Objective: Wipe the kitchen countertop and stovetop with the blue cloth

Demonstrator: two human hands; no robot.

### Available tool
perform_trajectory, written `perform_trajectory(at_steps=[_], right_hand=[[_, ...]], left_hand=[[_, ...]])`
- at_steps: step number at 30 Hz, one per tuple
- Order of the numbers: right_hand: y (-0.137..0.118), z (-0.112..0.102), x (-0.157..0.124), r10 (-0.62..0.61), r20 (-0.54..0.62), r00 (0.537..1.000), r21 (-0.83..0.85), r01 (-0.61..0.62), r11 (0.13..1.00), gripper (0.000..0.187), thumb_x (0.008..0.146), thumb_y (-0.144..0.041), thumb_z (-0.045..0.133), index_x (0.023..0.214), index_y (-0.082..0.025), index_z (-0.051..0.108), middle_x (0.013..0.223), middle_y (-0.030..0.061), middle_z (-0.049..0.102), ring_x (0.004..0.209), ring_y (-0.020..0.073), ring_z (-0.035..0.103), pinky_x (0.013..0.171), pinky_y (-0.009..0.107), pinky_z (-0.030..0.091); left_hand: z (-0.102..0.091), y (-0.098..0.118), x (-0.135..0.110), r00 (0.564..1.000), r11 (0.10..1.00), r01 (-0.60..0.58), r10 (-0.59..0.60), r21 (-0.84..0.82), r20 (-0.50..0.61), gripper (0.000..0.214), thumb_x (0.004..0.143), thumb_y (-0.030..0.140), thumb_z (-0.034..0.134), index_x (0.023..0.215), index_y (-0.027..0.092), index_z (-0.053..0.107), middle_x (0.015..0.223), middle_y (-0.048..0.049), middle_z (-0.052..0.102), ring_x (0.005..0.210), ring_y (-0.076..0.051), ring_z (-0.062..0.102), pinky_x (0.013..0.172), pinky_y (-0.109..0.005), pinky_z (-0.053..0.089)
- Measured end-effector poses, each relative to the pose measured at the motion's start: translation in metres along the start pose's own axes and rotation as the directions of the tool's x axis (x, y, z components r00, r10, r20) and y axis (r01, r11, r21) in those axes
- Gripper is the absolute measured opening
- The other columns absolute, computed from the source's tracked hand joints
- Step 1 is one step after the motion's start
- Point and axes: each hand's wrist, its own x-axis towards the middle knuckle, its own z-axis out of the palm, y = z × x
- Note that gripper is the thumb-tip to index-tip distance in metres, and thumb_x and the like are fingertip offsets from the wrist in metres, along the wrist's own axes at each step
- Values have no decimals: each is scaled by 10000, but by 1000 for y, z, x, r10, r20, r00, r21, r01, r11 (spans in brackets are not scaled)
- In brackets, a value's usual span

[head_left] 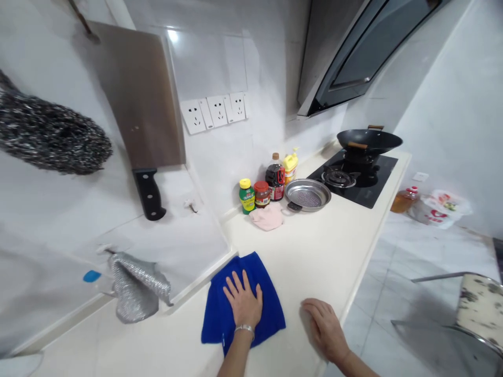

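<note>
My left hand [245, 305] lies flat on a folded blue cloth [272, 314], fingers spread, with a bracelet at its wrist. The cloth rests on the white countertop [304, 262] beside the raised ledge along the wall. To the right, my right hand [327, 331] rests near the front edge of the counter. Its fingers are loosely curled together, and I see nothing in them. Farther up the counter lies a crumpled pink cloth [268, 217], next to a steel strainer pan [307, 195] with a black handle.
Condiment containers, including a dark sauce bottle [274, 178], line the wall. Beyond stand a gas hob [371, 186] and a wok [369, 141], below a range hood [365, 57]. A cleaver [137, 99] and silvery scrubbing cloth [135, 293] hang at left. A chair [481, 303] stands right.
</note>
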Motion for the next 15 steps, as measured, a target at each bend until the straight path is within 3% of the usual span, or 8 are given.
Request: perform_trajectory(at_steps=[5,9,11,15], right_hand=[[-4,-3,5,17,11,1000,9,-17,1000,436,847,-20,413,1191,-230,581,1198,72,657,1117,231,604,982,440,508],[-6,-7,7,25,28,999,33,-26,999,476,817,-2,397,1200,-220,578,1195,84,654,1118,235,604,983,445,512],[-7,-9,7,29,25,999,38,-30,999,468,823,-10,396,1201,-216,580,1189,91,655,1117,241,607,979,451,517],[-7,-10,8,36,17,999,35,-36,999,422,858,-26,380,1180,-213,577,1180,91,659,1112,238,611,971,450,531]], left_hand=[[11,12,9,979,974,-193,199,-119,45,666,929,428,432,1535,197,278,1643,-189,258,1534,-433,100,1219,-670,204],[20,39,28,937,921,-306,336,-240,96,694,927,466,448,1547,253,218,1678,-129,169,1548,-393,71,1244,-645,165],[25,58,42,937,915,-291,331,-278,108,717,916,494,469,1545,256,223,1680,-128,152,1548,-394,71,1249,-643,143],[34,93,70,976,952,-139,178,-272,124,677,927,458,445,1530,194,290,1656,-195,197,1531,-444,104,1227,-675,138]])
